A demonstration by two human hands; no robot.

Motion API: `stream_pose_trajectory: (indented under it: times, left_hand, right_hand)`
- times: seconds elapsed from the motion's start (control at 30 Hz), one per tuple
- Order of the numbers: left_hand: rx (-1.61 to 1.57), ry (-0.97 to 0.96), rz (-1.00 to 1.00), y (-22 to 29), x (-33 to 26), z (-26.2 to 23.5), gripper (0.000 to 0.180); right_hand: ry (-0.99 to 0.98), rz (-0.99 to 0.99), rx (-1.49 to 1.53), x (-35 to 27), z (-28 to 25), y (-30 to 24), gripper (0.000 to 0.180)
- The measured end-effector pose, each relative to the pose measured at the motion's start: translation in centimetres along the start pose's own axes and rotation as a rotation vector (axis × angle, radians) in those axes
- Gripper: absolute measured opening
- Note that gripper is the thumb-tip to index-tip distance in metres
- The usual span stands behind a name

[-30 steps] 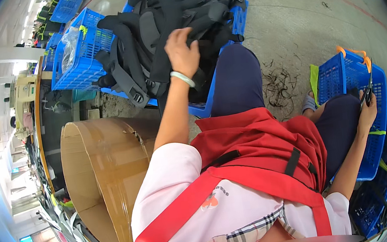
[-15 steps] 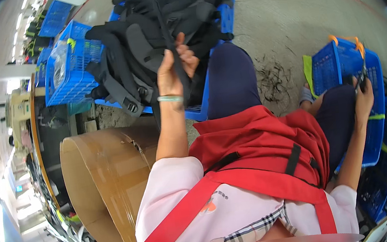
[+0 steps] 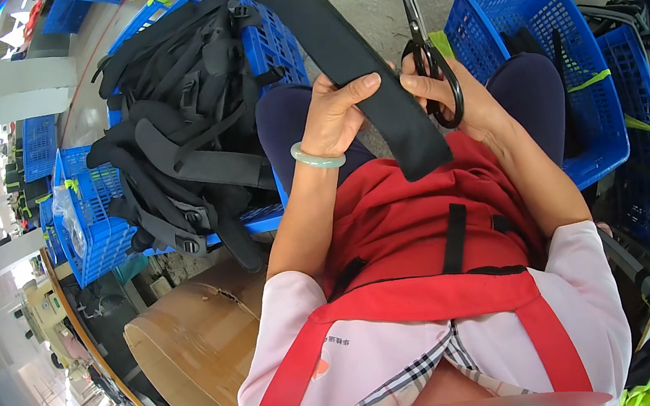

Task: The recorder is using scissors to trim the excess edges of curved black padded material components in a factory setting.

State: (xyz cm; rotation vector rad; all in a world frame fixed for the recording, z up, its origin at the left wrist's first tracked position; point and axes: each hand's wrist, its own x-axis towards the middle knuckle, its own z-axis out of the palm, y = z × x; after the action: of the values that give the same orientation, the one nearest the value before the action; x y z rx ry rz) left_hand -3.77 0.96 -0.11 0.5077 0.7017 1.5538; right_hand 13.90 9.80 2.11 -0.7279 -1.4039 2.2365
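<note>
A long, wide black padded strap (image 3: 337, 39) hangs slantwise in front of my lap. My left hand (image 3: 336, 116) grips it near its lower end, thumb on top and fingers underneath. In my right hand (image 3: 463, 101) is a pair of black-handled scissors (image 3: 415, 33), its blades pointing away from me and looking closed. The thumb and a fingertip of that hand come close to the strap's right edge; whether they pinch it is unclear. To the left, a heap of black padded straps with buckles (image 3: 199, 137) fills and overhangs a blue basket (image 3: 273, 43).
On the right stands a blue plastic basket (image 3: 596, 133) with orange ties and some dark pieces inside, beside another blue basket (image 3: 648, 188). A large cardboard box (image 3: 196, 340) is at my lower left. A smaller blue crate (image 3: 94, 239) stands beyond it.
My left hand has left the heap, bringing a strap over my lap. My right hand has come from the right basket to the strap, scissors in it. The view has shifted.
</note>
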Motion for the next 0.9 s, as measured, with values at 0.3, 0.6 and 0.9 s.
stream_pose_trajectory:
  times: [0.3, 0.6, 0.9]
  left_hand:
    - [0.093, 0.19, 0.175, -0.1, 0.5, -1.1, 0.018]
    - [0.129, 0.087, 0.116, -0.5, -0.5, -2.6, 0.019]
    - [0.101, 0.089, 0.108, 0.0, -0.5, -2.4, 0.016]
  right_hand:
    - [0.095, -0.1, -0.196, 0.6, -0.4, 1.7, 0.021]
    - [0.117, -0.033, -0.413, -0.9, -0.7, 1.0, 0.03]
    - [-0.073, 0.056, -0.777, -5.9, -2.7, 0.9, 0.071]
